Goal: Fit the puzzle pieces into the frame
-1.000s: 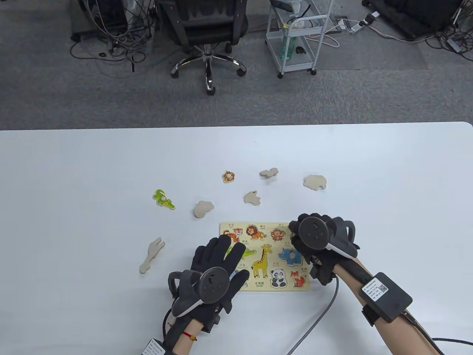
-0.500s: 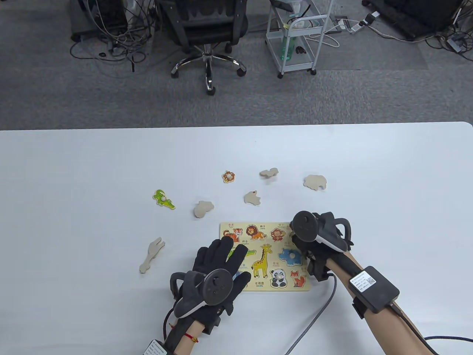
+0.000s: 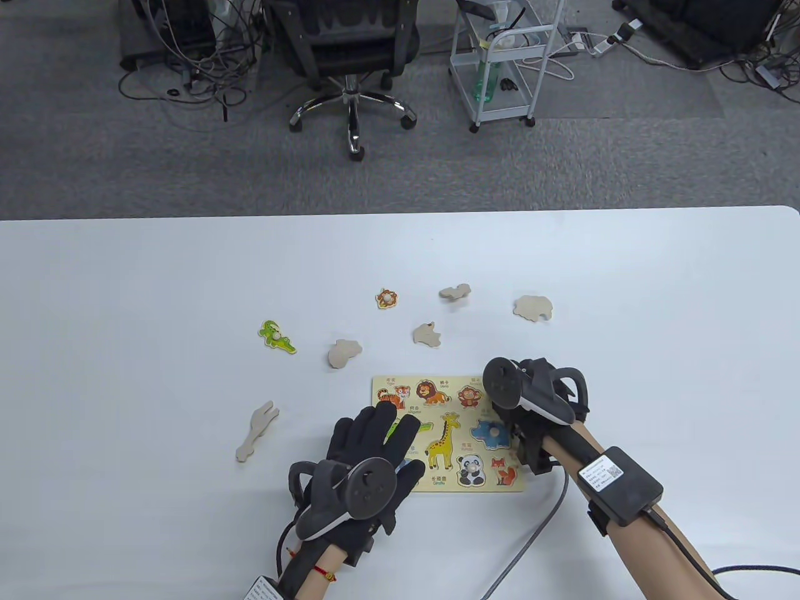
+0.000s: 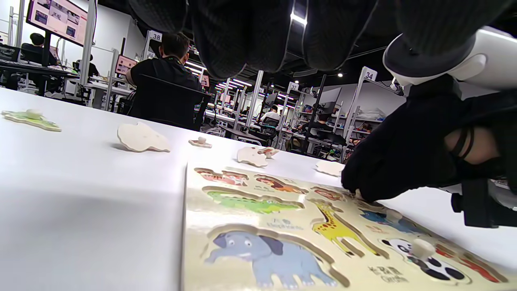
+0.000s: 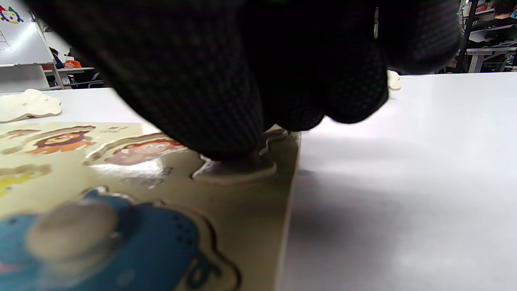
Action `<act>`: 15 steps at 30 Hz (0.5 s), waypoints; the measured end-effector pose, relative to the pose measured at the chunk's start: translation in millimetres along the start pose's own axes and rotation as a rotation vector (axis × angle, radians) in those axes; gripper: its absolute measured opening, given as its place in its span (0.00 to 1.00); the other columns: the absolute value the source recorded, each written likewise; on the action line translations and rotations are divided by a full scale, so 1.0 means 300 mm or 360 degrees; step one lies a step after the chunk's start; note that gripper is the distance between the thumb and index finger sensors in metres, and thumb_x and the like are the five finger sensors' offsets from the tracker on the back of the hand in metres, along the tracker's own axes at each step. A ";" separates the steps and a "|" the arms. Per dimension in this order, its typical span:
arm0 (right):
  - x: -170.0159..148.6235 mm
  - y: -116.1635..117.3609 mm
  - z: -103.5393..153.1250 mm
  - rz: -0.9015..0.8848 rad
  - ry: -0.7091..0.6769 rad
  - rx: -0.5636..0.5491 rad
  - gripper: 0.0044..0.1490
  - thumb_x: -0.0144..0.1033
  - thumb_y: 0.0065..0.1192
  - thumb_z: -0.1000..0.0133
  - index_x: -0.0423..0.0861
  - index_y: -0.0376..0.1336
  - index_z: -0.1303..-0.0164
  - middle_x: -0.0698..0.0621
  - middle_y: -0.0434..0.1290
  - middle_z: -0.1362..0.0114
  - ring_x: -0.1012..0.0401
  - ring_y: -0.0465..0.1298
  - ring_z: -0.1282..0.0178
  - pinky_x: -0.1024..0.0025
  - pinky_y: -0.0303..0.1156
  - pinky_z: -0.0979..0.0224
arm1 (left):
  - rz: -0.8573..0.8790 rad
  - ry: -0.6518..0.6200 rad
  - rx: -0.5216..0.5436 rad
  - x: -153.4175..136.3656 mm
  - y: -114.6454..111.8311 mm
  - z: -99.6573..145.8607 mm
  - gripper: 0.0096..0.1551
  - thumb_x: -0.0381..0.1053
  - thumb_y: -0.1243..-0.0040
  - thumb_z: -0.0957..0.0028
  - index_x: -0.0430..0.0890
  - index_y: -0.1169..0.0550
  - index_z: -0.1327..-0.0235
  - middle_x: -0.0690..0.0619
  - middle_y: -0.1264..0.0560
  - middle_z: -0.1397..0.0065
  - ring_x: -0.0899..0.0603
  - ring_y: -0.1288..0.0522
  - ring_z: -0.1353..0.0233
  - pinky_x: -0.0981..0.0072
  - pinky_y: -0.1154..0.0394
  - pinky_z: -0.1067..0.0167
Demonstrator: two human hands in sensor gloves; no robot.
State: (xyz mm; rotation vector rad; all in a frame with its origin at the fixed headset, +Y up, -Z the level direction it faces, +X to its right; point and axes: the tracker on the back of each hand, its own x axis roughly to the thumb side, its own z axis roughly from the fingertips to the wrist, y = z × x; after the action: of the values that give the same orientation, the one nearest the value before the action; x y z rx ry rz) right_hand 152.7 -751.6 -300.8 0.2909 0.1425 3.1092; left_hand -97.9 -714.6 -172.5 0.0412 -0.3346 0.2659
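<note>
The yellow puzzle frame (image 3: pixel 415 486) lies near the table's front edge. A blue animal piece (image 3: pixel 492 432) and a panda piece (image 3: pixel 470 470) sit in their slots. My left hand (image 3: pixel 381 431) rests flat, fingers spread, on the frame's left part. My right hand (image 3: pixel 509 409) is curled over the frame's top right corner. In the right wrist view its fingertips (image 5: pixel 230 133) press on a pale piece (image 5: pixel 238 171) lying plain side up at that corner slot. The left wrist view shows the right hand (image 4: pixel 375 182) touching down there.
Loose pieces lie beyond the frame: a green crocodile (image 3: pixel 277 336), an orange piece (image 3: pixel 387 299), and plain-side-up pieces (image 3: pixel 344 352), (image 3: pixel 428 335), (image 3: pixel 455 291), (image 3: pixel 533 307). A long pale piece (image 3: pixel 256 431) lies left of the frame. An office chair (image 3: pixel 350 56) and a cart (image 3: pixel 500 62) stand behind the table.
My right hand has shifted slightly left and away from me over the frame's top right corner, its wrist turning. My left hand has stayed on the frame.
</note>
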 end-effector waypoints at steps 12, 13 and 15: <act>-0.019 -0.011 -0.013 -0.0053 0.0035 0.0060 0.26 0.38 0.88 0.58 0.46 0.79 0.50 0.44 0.84 0.42 0.47 0.83 0.52 0.44 0.77 0.40 | -0.0016 -0.0008 -0.0022 0.007 -0.001 0.002 0.40 0.72 0.47 0.51 0.61 0.30 0.24 0.50 0.35 0.14 0.37 0.32 0.17 0.40 0.41 0.24; -0.023 -0.010 -0.014 -0.0071 0.0040 0.0063 0.26 0.38 0.88 0.58 0.47 0.79 0.50 0.44 0.84 0.42 0.47 0.83 0.52 0.44 0.77 0.40 | -0.0018 -0.0008 -0.0023 0.008 -0.001 0.002 0.40 0.72 0.47 0.51 0.61 0.30 0.24 0.50 0.34 0.15 0.37 0.32 0.17 0.40 0.41 0.24; -0.029 -0.008 -0.014 -0.0091 0.0046 0.0073 0.26 0.39 0.87 0.58 0.47 0.79 0.50 0.44 0.84 0.42 0.47 0.83 0.52 0.44 0.77 0.40 | -0.0022 -0.0008 -0.0023 0.008 -0.001 0.002 0.40 0.72 0.47 0.51 0.61 0.30 0.24 0.50 0.34 0.15 0.37 0.32 0.17 0.40 0.41 0.24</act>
State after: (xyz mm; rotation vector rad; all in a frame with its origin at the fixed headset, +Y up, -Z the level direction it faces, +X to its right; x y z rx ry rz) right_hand 160.6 -749.7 -306.7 0.2383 0.2187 3.0577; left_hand -95.7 -714.4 -171.1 0.0298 -0.3411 0.2494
